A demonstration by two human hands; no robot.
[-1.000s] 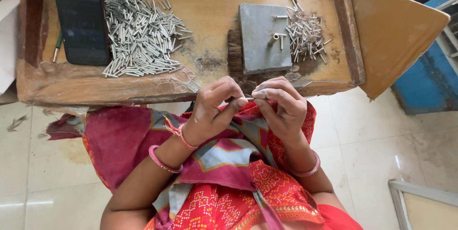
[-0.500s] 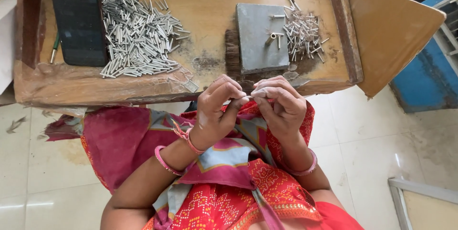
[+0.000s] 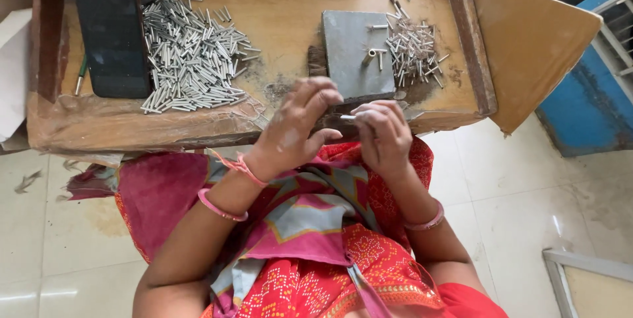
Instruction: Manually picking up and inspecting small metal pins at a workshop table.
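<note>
Two hands up over the worktop (image 3: 277, 8) edge: my right hand (image 3: 382, 134) pinches a small metal pin (image 3: 347, 117) at its fingertips, my left hand (image 3: 295, 130) spread loose beside it, gripping nothing, pin pile (image 3: 191, 57) well apart

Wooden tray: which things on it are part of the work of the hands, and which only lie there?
In use: small metal tube pinched in right hand; left hand open beside it; big pile of tubes; grey metal plate; smaller pile.

Lying about: black phone; green pen.
</note>
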